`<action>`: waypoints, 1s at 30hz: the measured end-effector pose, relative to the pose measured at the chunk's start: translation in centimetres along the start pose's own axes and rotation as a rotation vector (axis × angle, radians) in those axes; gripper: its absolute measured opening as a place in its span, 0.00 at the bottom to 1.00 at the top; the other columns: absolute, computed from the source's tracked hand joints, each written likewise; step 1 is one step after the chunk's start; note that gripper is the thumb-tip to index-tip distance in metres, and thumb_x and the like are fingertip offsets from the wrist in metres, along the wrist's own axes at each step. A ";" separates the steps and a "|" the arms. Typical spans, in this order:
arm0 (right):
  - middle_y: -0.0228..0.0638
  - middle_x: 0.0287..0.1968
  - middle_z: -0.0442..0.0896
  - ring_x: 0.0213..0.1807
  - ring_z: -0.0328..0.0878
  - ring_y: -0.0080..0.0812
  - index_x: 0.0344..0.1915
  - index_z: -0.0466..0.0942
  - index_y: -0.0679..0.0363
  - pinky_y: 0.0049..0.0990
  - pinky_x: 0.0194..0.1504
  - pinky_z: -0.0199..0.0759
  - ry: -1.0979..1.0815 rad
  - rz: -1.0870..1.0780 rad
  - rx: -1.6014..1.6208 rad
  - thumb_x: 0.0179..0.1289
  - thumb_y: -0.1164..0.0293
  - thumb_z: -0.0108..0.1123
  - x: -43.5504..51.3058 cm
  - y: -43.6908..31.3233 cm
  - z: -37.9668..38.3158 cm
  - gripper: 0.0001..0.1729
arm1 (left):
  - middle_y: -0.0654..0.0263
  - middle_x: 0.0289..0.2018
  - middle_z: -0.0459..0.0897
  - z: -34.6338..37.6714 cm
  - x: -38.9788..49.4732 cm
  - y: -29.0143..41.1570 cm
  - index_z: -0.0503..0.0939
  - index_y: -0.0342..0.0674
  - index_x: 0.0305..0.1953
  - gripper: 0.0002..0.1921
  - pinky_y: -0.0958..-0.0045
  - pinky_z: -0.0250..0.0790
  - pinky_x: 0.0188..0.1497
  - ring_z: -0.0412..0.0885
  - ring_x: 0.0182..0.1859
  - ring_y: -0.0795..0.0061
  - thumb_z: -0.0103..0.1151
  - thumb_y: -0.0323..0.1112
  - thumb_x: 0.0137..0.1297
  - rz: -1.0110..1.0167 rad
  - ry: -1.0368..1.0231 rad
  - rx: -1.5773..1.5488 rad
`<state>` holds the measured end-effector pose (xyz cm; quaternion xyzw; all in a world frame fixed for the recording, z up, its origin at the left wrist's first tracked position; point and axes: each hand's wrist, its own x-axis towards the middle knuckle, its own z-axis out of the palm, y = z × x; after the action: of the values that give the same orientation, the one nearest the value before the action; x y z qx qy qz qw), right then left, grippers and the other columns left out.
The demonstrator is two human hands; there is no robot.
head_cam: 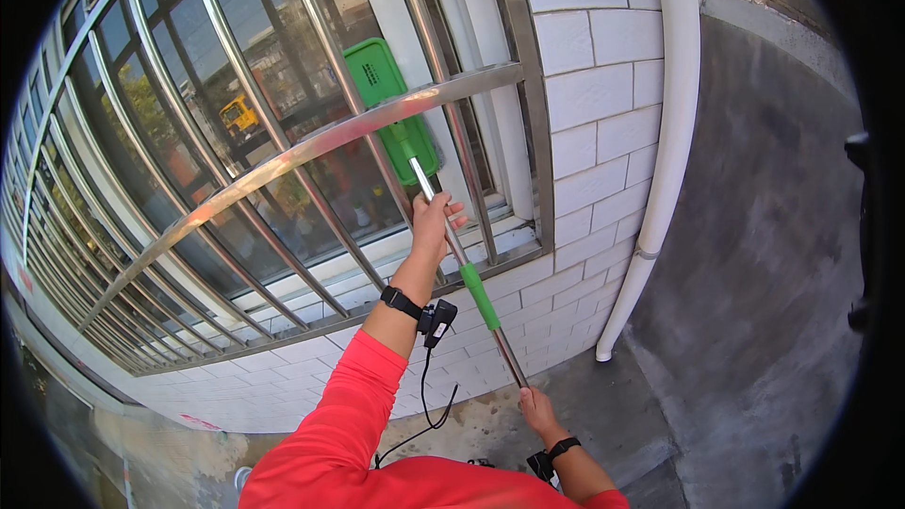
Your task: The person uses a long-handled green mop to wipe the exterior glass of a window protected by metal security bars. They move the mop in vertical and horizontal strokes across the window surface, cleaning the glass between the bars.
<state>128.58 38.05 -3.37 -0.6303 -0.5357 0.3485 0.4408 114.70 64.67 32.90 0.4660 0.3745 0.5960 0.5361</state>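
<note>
A flat mop with a green plastic head (378, 74) is inside the window bars, its face turned to the glass and the white frame; a bit of grey pad shows at its edge. Its telescopic metal pole (456, 247), with a green sleeve joint (480, 297), slants down toward me. My left hand (431, 223) wraps the upper pole just below the head, between two bars. Lower down, my right hand (539, 410) grips the pole near its bottom end. Whether the pad presses on the glass is hard to tell.
Stainless-steel window bars (322, 212) and a crossbar (304, 150) stand before the reflecting window glass (276, 71). White wall tiles (590, 95) and a white drainpipe (664, 177) are on the right. A black cable (426, 396) hangs from my left wrist device (438, 324) above concrete ground (749, 226).
</note>
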 end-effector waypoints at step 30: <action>0.46 0.20 0.76 0.26 0.76 0.51 0.23 0.74 0.64 0.40 0.30 0.67 -0.195 0.357 -0.104 0.71 0.44 0.35 -10.6 -0.7 -10.4 0.36 | 0.52 0.42 0.67 3.0 -3.6 -11.9 0.35 0.25 0.68 0.37 0.68 0.67 0.48 0.70 0.41 0.62 0.43 0.20 0.63 0.427 -0.053 0.585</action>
<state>135.83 25.78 0.77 -0.7003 -0.4731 0.4524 0.2849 120.97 62.68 21.96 0.6828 0.4093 0.5498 0.2530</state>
